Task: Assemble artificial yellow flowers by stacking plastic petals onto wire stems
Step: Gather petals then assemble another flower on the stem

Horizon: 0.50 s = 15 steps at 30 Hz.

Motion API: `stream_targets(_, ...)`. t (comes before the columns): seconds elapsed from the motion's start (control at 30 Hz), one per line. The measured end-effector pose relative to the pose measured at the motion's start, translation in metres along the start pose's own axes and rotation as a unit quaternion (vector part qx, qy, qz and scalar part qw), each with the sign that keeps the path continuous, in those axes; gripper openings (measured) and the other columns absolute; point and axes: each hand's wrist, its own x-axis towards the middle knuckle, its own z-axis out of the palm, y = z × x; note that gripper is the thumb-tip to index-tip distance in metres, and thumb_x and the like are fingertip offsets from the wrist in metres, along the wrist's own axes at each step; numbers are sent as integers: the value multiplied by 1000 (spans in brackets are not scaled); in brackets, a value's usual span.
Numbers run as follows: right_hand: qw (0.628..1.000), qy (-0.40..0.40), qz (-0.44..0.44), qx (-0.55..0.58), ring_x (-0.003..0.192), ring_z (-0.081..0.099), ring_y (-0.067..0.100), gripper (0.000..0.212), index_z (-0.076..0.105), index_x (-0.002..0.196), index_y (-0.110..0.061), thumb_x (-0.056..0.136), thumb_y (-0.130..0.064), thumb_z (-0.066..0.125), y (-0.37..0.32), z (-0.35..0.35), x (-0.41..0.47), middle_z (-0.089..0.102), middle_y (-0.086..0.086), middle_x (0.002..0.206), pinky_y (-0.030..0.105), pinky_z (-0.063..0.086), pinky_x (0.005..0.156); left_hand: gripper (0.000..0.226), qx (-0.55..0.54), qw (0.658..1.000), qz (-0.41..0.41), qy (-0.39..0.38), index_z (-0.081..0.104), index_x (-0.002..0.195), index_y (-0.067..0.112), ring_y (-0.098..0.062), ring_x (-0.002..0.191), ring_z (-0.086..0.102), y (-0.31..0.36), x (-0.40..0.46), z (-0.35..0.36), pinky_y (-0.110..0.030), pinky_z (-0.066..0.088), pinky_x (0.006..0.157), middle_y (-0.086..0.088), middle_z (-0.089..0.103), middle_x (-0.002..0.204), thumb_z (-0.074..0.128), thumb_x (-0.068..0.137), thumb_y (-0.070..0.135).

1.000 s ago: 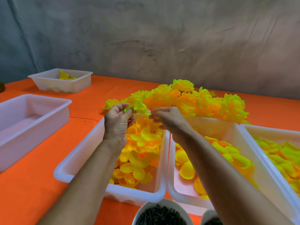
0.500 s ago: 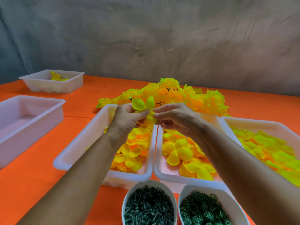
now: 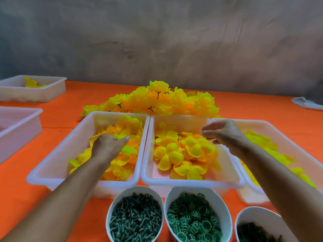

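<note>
White trays hold yellow petals. Left hand digs among petals, grip unclear; right hand hovers loosely curled, grasping nothing, petals just below it.

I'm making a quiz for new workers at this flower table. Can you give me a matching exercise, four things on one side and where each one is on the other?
Things
1. left hand
2. right hand
3. finished yellow flowers
4. bowl of green rings

Places
A. heaped on the orange cloth behind the trays
B. down among petals in the left petal tray
C. at the near edge, in front of the trays
D. raised over the middle petal tray

Pairs: 1-B, 2-D, 3-A, 4-C
</note>
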Motion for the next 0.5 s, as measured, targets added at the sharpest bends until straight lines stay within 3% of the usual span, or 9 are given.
stream_targets(0.1, 991, -20, -48, -126, 78, 58, 16, 29, 72, 97, -9, 69, -9, 82, 11, 3, -1, 67, 5, 88, 25, 44, 66, 53, 82, 993, -52, -63, 43, 51, 7, -25, 47, 43, -4, 2, 3, -30, 33, 52, -12, 53, 54, 60, 91, 39)
stream_targets(0.17, 963, -58, -92, -246, 96, 56, 17, 46, 70, 108, -17, 65, -12, 84, 14, 6, -2, 62, 1, 105, 25, 45, 77, 48, 115, 986, -76, -92, 45, 63, 6, -28, 57, 48, -6, 2, 2, -29, 36, 50, -10, 49, 61, 61, 89, 43)
stream_targets(0.27, 862, -96, -159, -472, 116, 48, 25, 58, 58, 127, -26, 72, -13, 75, 19, 14, -3, 52, 3, 123, 34, 45, 89, 44, 169, 978, -68, -100, 58, 87, -1, -37, 89, 59, -5, 1, 0, -34, 42, 63, -19, 62, 93, 64, 87, 43)
stream_targets(0.33, 809, -83, -179, -554, 117, 48, 27, 47, 57, 126, -24, 81, -13, 65, 23, 24, -3, 52, 4, 123, 35, 45, 84, 45, 230, 969, -42, -79, 56, 80, 0, -40, 100, 58, -4, 0, -3, -34, 38, 66, -26, 62, 107, 62, 88, 44)
stream_targets(0.43, 786, -33, -190, -588, 110, 53, 28, 21, 63, 107, -15, 90, -11, 53, 27, 32, -1, 56, 6, 115, 34, 43, 76, 49, 259, 963, -32, -65, 51, 67, 4, -36, 75, 55, -1, 1, -8, -37, 35, 59, -19, 56, 73, 60, 88, 47)
stream_targets(0.5, 787, -20, -189, -586, 107, 55, 29, 18, 64, 102, -13, 92, -13, 49, 28, 30, 1, 59, 7, 111, 34, 44, 75, 48, 284, 958, -20, -41, 55, 73, 4, -31, 75, 55, 0, 3, -11, -35, 39, 63, -11, 57, 74, 59, 88, 49)
